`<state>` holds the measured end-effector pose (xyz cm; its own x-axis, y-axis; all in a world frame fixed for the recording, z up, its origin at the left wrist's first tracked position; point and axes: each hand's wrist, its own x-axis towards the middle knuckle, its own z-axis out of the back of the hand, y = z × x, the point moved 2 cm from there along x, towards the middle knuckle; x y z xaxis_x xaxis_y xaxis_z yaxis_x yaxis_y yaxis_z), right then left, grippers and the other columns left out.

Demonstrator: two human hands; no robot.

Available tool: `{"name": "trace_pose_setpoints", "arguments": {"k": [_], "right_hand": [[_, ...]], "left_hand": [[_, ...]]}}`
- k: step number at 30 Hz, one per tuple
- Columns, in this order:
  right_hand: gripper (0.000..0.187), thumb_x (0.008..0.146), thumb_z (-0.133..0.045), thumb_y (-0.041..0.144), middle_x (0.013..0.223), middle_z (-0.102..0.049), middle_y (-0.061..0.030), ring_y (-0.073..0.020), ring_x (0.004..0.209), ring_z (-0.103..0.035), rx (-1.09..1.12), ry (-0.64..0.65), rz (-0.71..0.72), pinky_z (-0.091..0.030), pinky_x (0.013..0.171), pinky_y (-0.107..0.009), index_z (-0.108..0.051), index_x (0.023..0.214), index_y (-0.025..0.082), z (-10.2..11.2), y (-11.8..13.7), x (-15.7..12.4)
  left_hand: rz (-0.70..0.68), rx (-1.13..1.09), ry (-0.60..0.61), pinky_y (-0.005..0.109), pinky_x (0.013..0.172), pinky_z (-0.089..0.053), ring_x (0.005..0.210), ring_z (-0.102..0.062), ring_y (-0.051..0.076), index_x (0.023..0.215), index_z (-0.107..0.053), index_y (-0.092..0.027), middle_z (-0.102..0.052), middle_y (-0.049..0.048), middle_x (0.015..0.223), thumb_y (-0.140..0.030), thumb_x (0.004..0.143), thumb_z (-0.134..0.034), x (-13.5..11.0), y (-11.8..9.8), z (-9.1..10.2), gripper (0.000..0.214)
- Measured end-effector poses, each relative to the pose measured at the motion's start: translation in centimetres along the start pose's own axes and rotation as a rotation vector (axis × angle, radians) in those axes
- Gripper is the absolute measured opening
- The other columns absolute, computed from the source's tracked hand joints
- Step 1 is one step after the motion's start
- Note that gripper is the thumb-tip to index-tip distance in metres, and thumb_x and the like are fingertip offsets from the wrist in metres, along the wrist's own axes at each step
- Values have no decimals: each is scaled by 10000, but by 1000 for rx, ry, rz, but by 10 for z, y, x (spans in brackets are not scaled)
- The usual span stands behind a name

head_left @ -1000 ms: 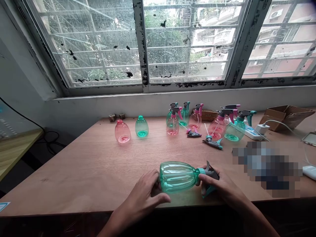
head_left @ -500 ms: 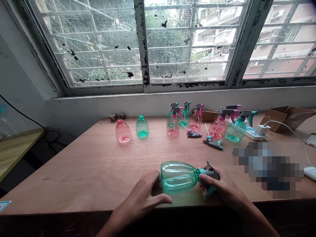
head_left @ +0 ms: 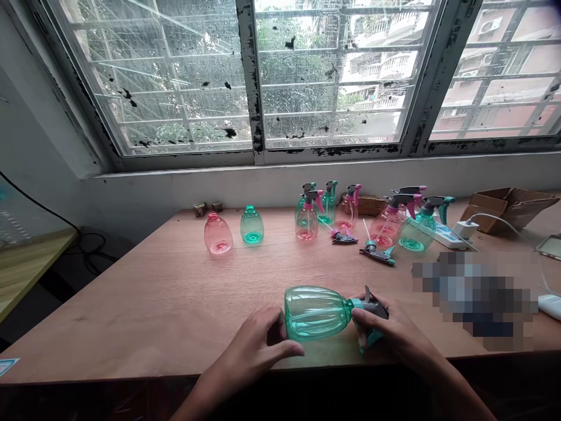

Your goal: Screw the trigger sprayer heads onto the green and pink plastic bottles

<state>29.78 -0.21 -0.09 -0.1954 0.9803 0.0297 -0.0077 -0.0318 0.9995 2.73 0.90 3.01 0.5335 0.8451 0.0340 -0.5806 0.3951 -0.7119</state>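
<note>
A clear green spray bottle (head_left: 316, 316) lies sideways in the air above the front of the table, its base toward the left. My right hand (head_left: 372, 324) is closed around its neck and the grey and teal spray head (head_left: 371, 305). At the base end is my left hand (head_left: 258, 339), with the thumb stretched out below the bottle and the curved fingers beside the base. The fingers appear to touch the base, but the contact is partly hidden. Farther back stand a pink bottle (head_left: 218, 234) and a green bottle (head_left: 252, 225), both without spray heads.
Several pink and green spray bottles (head_left: 305, 225) stand toward the wall. Two loose spray heads (head_left: 377, 253) lie before them. At right are a power strip (head_left: 451, 237), a white charger (head_left: 464, 230), an open cardboard box (head_left: 504, 209) and a blurred patch. Two small blocks (head_left: 200, 209) sit at back left.
Almost nothing differs. The bottle and both hands keep the same pose, with only a very slight shift of the whole view.
</note>
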Motion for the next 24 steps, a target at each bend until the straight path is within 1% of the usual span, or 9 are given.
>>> {"name": "trace_pose_setpoints", "arguments": {"k": [3,5,9,11,14,16,18,20,24], "right_hand": [[358,859,-700,470,580,-694,10,-179,541,-612,17,8,-10,-463,599,-304,-576,980,156,0,-1,0],[359,851,-706,475,563,-693,10,-180,538,-612,13,11,-8,-463,599,-303,-587,968,157,0,-1,0],[349,857,-704,461,520,-683,15,-189,527,-618,17,3,-26,-467,608,-320,-599,983,153,1,-1,0],[353,852,-710,460,516,-677,19,-192,517,-622,36,2,-36,-472,597,-323,-601,987,152,1,-1,1],[379,833,-723,481,508,-679,17,-193,507,-627,35,-4,-32,-476,586,-318,-607,976,150,1,-3,3],[390,824,-726,494,491,-679,12,-193,498,-623,27,-6,-27,-477,576,-318,-604,963,152,1,-4,3],[376,834,-720,484,491,-681,11,-190,497,-619,23,-5,-23,-477,574,-319,-598,966,153,1,-4,2],[357,853,-710,459,507,-681,14,-187,503,-620,20,-3,-23,-477,580,-320,-597,994,151,2,-4,1],[379,870,-696,445,526,-687,13,-184,498,-623,24,8,5,-464,565,-307,-589,1069,141,3,-7,1]], "left_hand": [[-44,-58,-13,313,833,-441,854,-531,229,815,-600,-190,-611,36,872,-678,930,-389,0,-2,3,544],[-48,-120,-13,308,824,-439,844,-524,221,786,-585,-190,-589,26,846,-663,947,-371,1,0,3,543],[25,-333,-22,237,650,-401,719,-462,149,789,-517,-191,-481,-31,753,-599,874,-607,3,13,-4,426],[41,-454,-95,226,636,-398,701,-451,130,890,-508,-201,-448,-47,762,-551,797,-734,4,19,-7,427],[-9,-480,-244,287,807,-456,865,-529,167,1216,-494,-242,-534,7,995,-447,727,-834,3,20,-6,630],[-40,-432,-218,342,969,-433,1056,-544,211,1358,-456,-298,-529,47,1251,-374,771,-813,2,15,-4,692],[-51,-430,-107,372,1063,-405,1190,-529,238,1399,-451,-329,-501,45,1386,-330,837,-759,0,9,-2,641],[-61,-437,-40,389,1102,-402,1252,-521,253,1414,-442,-337,-507,40,1416,-312,867,-734,-2,5,-1,620],[-114,-267,-85,442,1160,-351,1341,-453,292,1401,-443,-342,-500,51,1432,-322,816,-797,-6,5,0,684]]}}
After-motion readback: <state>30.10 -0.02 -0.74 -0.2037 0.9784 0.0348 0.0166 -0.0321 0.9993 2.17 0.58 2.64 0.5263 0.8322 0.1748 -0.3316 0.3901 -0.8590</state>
